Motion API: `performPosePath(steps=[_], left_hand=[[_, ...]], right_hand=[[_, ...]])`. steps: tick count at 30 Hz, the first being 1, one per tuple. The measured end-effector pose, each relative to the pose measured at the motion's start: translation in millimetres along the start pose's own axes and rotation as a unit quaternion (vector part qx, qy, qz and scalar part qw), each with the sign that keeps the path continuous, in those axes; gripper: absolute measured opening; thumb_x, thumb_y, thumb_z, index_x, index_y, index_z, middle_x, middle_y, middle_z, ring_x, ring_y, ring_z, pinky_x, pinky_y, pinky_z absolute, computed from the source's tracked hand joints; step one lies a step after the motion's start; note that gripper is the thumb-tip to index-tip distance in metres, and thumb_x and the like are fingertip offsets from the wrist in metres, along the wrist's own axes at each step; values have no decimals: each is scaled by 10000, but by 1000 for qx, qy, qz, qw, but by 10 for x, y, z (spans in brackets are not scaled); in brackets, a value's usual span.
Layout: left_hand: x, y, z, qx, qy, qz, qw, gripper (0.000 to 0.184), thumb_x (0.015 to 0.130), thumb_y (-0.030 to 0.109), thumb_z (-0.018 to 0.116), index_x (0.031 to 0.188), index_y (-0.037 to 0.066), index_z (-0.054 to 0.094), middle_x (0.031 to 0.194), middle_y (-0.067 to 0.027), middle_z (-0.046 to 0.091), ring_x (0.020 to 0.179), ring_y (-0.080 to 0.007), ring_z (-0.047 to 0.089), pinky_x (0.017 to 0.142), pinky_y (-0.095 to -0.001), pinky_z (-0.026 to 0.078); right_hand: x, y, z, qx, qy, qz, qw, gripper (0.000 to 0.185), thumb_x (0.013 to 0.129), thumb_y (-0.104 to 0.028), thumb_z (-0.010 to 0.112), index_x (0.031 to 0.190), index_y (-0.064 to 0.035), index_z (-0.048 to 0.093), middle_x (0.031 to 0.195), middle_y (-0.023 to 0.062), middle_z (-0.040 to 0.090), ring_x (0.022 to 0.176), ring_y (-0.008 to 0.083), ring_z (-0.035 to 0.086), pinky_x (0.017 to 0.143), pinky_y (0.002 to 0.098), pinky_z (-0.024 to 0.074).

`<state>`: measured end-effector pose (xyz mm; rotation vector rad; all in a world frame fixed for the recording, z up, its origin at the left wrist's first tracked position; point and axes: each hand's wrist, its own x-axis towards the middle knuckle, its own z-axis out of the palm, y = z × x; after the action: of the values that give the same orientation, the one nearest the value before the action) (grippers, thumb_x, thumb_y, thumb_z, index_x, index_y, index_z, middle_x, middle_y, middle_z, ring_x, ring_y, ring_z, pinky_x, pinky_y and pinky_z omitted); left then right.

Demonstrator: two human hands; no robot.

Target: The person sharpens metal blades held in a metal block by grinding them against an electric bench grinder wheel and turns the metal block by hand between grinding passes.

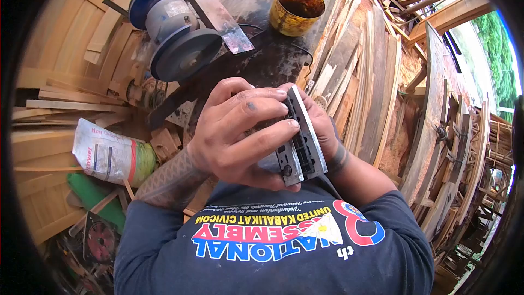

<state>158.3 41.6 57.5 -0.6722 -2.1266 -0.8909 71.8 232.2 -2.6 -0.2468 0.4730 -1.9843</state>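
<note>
In front of my chest I hold a dark metal block (302, 141) with bright, straight edges, a long slot and small holes; its exact kind I cannot tell. My left hand (232, 128) is closed on its left side, with the fingers laid across the near face and over the slot. My right hand (323, 130) grips the block from behind on the right; most of its fingers are hidden. Beyond my hands, a bench grinder (173, 21) with two wheels stands on the dark-stained bench (237, 71).
A yellow, stained pot (295, 11) with dark contents stands at the bench's far side. Long wood strips (371, 82) lean in piles on the right. At left are a printed sack (109, 153), green cloth (95, 199) and wooden panels (60, 38).
</note>
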Motion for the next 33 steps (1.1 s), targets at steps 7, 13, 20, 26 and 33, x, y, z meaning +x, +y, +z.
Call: performPosePath(steps=[7,13,20,26,33], left_hand=[[-44,-16,-10,7,15,-9,1000,703,680,547,932,1166,70,760,1141,-110,707,1070,-331,758,862,-453,519],[-60,34,-33,-27,-36,32,998,521,811,502,945,1255,282,785,1264,-97,688,1230,-361,723,1047,-567,555],[-110,91,4,-3,-19,40,999,454,829,514,935,1225,340,795,1265,-72,642,1234,-344,716,1054,-562,563],[-156,126,20,2,-14,24,1000,485,802,506,955,1222,320,796,1227,-62,615,1216,-345,710,1013,-553,580],[-174,146,24,-1,-5,29,1000,512,789,501,963,1228,299,796,1203,-62,613,1198,-337,706,989,-547,589]], right_hand=[[25,-73,-39,-14,5,2,1000,371,1053,-166,771,1365,-103,580,1197,42,702,1106,148,711,955,319,609],[27,-81,5,1,-1,3,1000,388,1057,-155,762,1387,-102,566,1251,56,696,1127,159,714,945,324,614],[13,-96,29,1,-6,-1,1000,367,1069,-158,745,1385,-106,567,1250,59,694,1129,158,718,944,323,622],[-9,-98,-10,29,-28,1,999,357,1067,-164,745,1376,-103,577,1258,69,696,1133,166,725,951,334,632],[-20,-80,32,9,-30,-14,999,348,1069,-153,738,1376,-99,584,1258,78,698,1131,174,727,969,346,629]])
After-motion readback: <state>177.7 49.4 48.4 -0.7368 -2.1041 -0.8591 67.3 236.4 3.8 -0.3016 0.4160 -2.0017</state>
